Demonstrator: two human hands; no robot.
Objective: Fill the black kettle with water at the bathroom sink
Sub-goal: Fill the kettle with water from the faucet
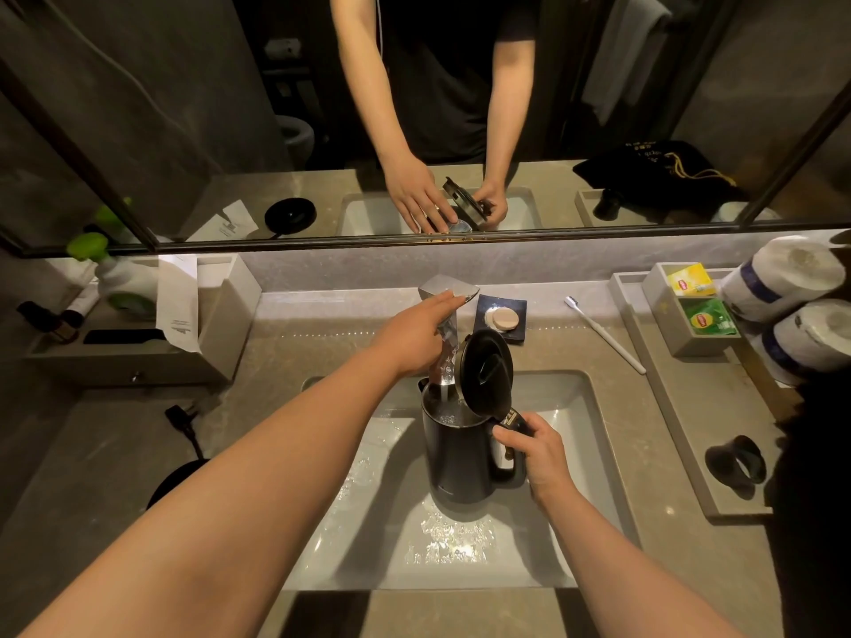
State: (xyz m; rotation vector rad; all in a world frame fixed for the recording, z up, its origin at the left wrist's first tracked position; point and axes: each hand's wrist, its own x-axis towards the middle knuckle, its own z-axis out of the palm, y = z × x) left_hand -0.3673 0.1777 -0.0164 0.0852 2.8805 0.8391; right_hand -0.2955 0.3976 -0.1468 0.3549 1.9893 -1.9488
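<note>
The black kettle [453,458] stands upright in the white sink basin [575,435], its round lid [486,370] flipped open. My right hand [536,453] grips the kettle's handle on its right side. A stream of water [445,377] runs from the chrome faucet [449,287] into the kettle's open mouth. My left hand [416,336] rests flat on the faucet, fingers stretched over its lever. Water glistens on the basin floor in front of the kettle.
Kettle base [177,481] and plug [182,419] lie on the counter at left. A soap dish [501,319] and toothbrush [603,331] sit behind the sink. At right are a tray with tea bags [697,299], paper rolls [783,278] and a black cup [737,465]. Mirror above.
</note>
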